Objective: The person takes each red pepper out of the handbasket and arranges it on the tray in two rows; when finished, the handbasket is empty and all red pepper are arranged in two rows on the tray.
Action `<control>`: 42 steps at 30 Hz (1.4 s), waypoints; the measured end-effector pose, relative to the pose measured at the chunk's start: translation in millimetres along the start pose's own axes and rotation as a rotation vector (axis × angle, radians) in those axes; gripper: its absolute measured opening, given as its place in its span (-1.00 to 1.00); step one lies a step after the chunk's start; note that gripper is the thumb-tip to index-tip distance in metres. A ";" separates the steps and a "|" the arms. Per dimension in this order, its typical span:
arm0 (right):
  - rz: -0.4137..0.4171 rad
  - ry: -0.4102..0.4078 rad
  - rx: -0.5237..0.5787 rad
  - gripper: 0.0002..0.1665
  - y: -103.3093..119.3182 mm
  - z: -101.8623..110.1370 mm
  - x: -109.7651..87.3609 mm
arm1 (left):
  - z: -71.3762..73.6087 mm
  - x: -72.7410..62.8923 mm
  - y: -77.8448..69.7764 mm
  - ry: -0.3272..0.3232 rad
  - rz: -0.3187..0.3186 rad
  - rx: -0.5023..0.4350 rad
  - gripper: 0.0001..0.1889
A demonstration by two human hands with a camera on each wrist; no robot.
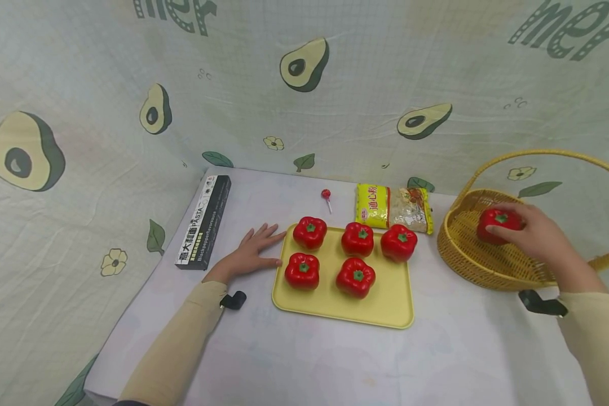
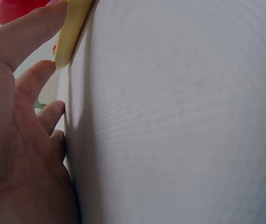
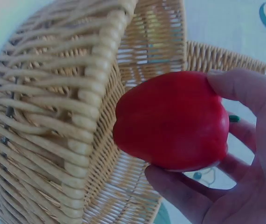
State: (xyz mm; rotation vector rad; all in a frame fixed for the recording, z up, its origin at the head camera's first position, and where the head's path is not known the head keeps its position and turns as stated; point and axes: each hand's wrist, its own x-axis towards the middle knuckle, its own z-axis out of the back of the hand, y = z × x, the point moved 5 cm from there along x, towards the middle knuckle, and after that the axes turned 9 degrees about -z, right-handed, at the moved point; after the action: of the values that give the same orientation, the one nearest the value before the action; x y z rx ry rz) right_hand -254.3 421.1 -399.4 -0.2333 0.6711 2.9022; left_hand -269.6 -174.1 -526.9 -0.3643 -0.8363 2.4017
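Observation:
My right hand [image 1: 535, 234] grips a red bell pepper [image 1: 498, 224] over the wicker basket [image 1: 449, 239] on the right. In the right wrist view the thumb and fingers clasp the stem end of that pepper [image 3: 172, 121], whose bottom points toward the basket's woven wall [image 3: 53, 107]. On the left, my left hand [image 1: 248, 254] lies with spread, straight fingers at the left edge of the yellow tray [image 1: 314, 311]. Two fingertips touch the tray's rim [image 2: 72, 35] in the left wrist view. Several red bell peppers [image 1: 355, 277] sit on the tray, stems up.
A black-and-white pasta box [image 1: 203, 223] lies left of my left hand. Behind the tray are a red lollipop [image 1: 326, 194] and a yellow bag of pasta [image 1: 393, 207]. The basket's tall handle [image 1: 543, 152] arches over its opening. An avocado-print cloth [image 1: 365, 84] hangs at the back.

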 end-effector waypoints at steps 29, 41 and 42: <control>0.067 -0.132 -0.035 -0.19 42.2 1.3 -50.6 | 1.6 -0.4 -5.0 -0.004 -0.016 -0.002 -0.12; 0.105 -0.157 -0.025 -0.16 65.8 -4.2 -74.0 | 1.0 -0.4 -2.5 0.002 -0.008 0.010 -0.12; 0.106 -0.154 -0.024 -0.16 68.0 -5.0 -75.9 | 1.0 -0.4 -1.9 0.003 -0.007 0.010 -0.12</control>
State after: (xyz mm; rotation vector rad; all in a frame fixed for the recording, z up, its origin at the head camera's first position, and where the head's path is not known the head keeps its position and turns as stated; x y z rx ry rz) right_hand -192.1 349.9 -361.1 0.0237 0.6418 2.9909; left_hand -268.9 -173.5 -524.9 -0.3602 -0.8229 2.3975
